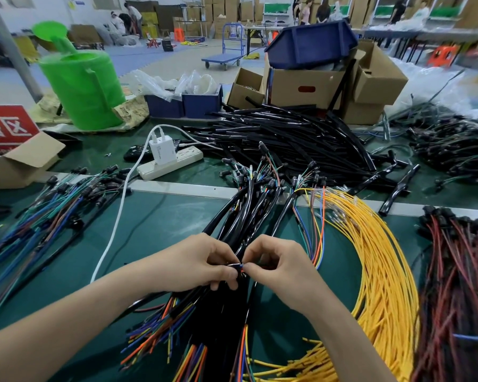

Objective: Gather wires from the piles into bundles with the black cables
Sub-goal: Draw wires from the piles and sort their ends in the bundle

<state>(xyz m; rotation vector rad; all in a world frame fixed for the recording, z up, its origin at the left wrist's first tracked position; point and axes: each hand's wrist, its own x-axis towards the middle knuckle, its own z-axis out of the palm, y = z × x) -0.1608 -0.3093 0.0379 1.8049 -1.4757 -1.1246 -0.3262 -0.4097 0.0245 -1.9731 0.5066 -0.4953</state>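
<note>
- Workshop hall; green bench mat (163,221) strewn with wire piles.
- Left hand (202,261) and right hand (279,260) each pinch one black cable (234,264), with blue and orange wire ends at its mouth, above the central bundle pile (240,216).
- Step, likely: seating wires into the cable. Next calls for a steady, aligned push.
- Yellow wires (378,244) just right; black cable heap (282,133) behind.
- White charger lead (116,224) crosses to the left, apart from the hands.

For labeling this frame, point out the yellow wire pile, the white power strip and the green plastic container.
yellow wire pile (381,244): head view, middle of the curved strands.
white power strip (186,156): head view, top face beside the charger.
green plastic container (83,89): head view, side wall.
</note>
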